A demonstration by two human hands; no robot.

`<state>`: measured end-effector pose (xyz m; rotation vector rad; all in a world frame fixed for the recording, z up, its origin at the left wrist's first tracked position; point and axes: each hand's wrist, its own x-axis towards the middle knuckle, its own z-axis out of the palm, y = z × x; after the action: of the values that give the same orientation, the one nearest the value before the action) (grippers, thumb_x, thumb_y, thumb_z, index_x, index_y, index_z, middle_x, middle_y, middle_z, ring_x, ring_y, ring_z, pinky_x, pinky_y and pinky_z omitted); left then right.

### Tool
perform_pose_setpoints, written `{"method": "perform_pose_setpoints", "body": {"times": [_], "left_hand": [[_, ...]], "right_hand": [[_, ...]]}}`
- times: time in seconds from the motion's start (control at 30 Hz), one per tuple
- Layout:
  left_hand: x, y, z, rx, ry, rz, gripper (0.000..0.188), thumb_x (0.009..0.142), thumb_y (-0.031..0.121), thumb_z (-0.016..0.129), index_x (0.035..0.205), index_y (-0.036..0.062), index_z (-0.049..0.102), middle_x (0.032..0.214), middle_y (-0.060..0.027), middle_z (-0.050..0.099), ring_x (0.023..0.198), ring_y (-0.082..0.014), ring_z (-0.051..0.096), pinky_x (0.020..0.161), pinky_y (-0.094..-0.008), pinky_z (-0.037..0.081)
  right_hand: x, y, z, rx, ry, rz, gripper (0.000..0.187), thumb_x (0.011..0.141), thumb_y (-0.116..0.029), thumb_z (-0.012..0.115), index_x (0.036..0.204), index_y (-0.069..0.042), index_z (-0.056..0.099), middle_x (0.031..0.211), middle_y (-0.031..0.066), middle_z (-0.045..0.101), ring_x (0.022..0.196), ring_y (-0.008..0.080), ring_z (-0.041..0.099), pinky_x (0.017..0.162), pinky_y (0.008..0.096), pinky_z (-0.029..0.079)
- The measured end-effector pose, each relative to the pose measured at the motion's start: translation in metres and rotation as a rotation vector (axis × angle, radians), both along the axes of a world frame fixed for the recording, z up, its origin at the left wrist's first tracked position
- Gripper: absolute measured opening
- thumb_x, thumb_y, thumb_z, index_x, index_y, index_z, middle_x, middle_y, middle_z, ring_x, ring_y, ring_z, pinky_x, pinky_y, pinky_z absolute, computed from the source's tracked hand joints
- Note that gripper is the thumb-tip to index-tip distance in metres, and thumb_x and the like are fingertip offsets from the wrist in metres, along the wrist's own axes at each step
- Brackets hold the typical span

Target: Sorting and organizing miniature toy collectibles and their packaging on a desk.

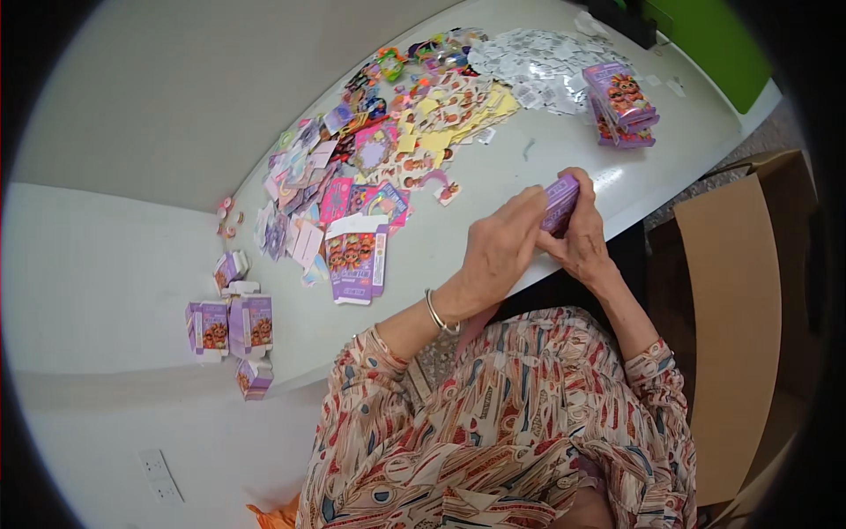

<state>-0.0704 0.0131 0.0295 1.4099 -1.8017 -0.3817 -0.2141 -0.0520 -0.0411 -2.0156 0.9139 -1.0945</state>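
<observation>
Over the table's near right edge I hold a small purple cardboard box [560, 198] between both hands. My left hand [502, 238], with a silver bangle at the wrist, closes on its left side and covers much of it. My right hand [582, 234] wraps round the box's right side, the thumb underneath. Farther back on the right, a stack of purple printed boxes [621, 97] lies on the table. To the left of my hands are flat, unfolded purple cartons [354, 264] with white flaps.
Piles of stickers and cards [300, 189], yellow-backed sheets [449, 115] and small white slips [538, 66] spread along the table's far side. Several opened purple boxes [231, 322] stand at the left edge, near small round pieces [226, 216]. A large brown carton [731, 317] stands at my right.
</observation>
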Motion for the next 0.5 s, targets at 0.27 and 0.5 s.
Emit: {"method": "perform_pose_setpoints", "body": {"times": [0.27, 0.5], "left_hand": [[-0.006, 0.004, -0.008, -0.329, -0.44, 0.107, 0.042, 0.08, 0.002, 0.063, 0.121, -0.0066, 0.055, 0.118, -0.0266, 0.06, 0.108, -0.0365, 0.062, 0.086, -0.0373, 0.054], [0.132, 0.072, -0.007, -0.132, -0.621, 0.459, 0.061, 0.079, 0.029, 0.075, 0.124, -0.0055, 0.053, 0.118, -0.022, 0.058, 0.111, -0.0406, 0.053, 0.093, -0.0488, 0.041]], "right_hand": [[-0.001, -0.006, 0.002, -0.092, -0.007, -0.025, 0.095, 0.07, -0.02, 0.082, 0.139, -0.004, 0.021, 0.121, 0.0247, 0.049, 0.096, 0.0397, 0.06, 0.079, 0.0422, 0.051], [-0.005, -0.051, 0.035, -0.293, 0.25, -0.238, 0.086, 0.074, -0.02, 0.08, 0.142, -0.002, 0.03, 0.134, 0.0229, 0.043, 0.113, 0.0343, 0.052, 0.095, 0.0417, 0.043]]}}
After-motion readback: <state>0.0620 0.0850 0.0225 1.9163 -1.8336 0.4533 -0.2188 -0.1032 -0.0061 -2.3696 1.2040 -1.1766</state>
